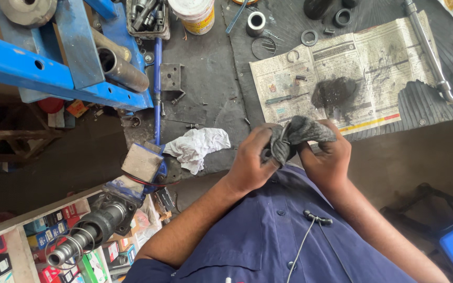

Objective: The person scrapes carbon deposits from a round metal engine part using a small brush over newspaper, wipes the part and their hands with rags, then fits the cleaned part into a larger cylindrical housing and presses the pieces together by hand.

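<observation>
While our left hand (252, 160) and right hand (327, 153) are both closing their grip on a dark rag (297, 135) at the table's (211, 89) near edge, we are apparently wiping a small hidden part, needing steady rubbing.

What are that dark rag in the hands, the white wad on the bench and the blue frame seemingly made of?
Dark rag: soft woven cloth, by its limp folds, grey with grime. White wad: cloth or paper; crumpled, hard to tell which. Blue frame: probably painted steel, with hard flat edges, a drilled hole and chipped glossy paint.
</observation>
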`<act>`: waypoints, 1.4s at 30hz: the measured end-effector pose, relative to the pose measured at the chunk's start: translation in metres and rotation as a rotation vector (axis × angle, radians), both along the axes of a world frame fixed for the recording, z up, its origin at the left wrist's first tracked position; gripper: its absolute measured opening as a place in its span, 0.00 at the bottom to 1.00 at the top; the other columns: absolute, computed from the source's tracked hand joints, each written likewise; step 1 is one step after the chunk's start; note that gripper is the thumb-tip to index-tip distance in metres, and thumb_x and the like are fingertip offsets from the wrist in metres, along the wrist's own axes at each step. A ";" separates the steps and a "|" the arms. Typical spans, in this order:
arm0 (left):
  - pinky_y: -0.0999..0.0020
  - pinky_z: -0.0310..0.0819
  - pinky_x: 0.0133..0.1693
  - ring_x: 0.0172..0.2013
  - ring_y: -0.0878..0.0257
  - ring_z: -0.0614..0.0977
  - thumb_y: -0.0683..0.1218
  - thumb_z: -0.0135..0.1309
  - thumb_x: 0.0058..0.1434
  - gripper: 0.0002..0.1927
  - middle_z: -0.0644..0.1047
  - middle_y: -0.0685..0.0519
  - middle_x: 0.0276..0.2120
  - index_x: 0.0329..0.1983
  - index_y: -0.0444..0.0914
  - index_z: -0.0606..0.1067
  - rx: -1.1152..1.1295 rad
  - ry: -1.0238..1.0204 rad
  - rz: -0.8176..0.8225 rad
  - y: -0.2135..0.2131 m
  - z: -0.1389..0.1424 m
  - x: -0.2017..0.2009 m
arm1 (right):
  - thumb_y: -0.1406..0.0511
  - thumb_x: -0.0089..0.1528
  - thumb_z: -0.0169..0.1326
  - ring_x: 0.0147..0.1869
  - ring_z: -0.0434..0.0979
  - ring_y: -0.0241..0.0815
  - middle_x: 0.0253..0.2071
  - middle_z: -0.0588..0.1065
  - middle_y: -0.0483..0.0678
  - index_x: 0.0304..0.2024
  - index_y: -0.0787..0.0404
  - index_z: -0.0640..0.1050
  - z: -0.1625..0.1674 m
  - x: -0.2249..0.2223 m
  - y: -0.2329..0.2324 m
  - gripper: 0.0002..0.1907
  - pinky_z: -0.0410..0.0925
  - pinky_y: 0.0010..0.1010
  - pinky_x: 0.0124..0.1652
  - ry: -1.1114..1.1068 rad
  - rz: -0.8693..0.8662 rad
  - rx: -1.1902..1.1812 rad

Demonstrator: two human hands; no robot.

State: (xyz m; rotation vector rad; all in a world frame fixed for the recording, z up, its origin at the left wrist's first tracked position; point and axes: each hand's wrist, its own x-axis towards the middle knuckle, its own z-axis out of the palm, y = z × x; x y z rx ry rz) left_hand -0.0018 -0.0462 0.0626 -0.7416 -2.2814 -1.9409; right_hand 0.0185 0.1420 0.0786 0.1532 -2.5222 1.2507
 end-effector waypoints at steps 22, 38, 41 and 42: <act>0.53 0.75 0.48 0.46 0.41 0.79 0.40 0.59 0.61 0.18 0.73 0.40 0.46 0.50 0.29 0.69 -0.184 0.056 0.046 0.005 0.003 0.003 | 0.71 0.59 0.55 0.46 0.73 0.66 0.42 0.72 0.62 0.45 0.69 0.72 -0.055 0.008 0.006 0.12 0.67 0.52 0.43 -0.119 0.100 0.214; 0.70 0.75 0.56 0.49 0.65 0.80 0.34 0.42 0.71 0.14 0.80 0.50 0.48 0.56 0.29 0.75 0.477 -0.529 0.069 0.002 -0.054 -0.011 | 0.66 0.71 0.51 0.49 0.76 0.40 0.45 0.76 0.47 0.49 0.66 0.73 -0.076 0.015 0.019 0.08 0.69 0.32 0.51 -0.102 0.047 -0.526; 0.71 0.75 0.54 0.48 0.67 0.80 0.34 0.43 0.73 0.13 0.80 0.52 0.47 0.55 0.29 0.76 0.582 -0.664 -0.037 0.003 -0.059 -0.012 | 0.66 0.71 0.56 0.43 0.72 0.33 0.42 0.76 0.45 0.49 0.68 0.77 -0.079 0.012 0.025 0.09 0.64 0.25 0.42 -0.353 0.002 -0.994; 0.71 0.75 0.53 0.47 0.67 0.80 0.34 0.43 0.72 0.13 0.81 0.52 0.46 0.54 0.29 0.76 0.584 -0.680 -0.069 0.004 -0.060 -0.012 | 0.67 0.72 0.57 0.38 0.71 0.32 0.40 0.77 0.45 0.48 0.69 0.80 -0.079 0.011 0.027 0.09 0.62 0.24 0.36 -0.462 0.004 -1.161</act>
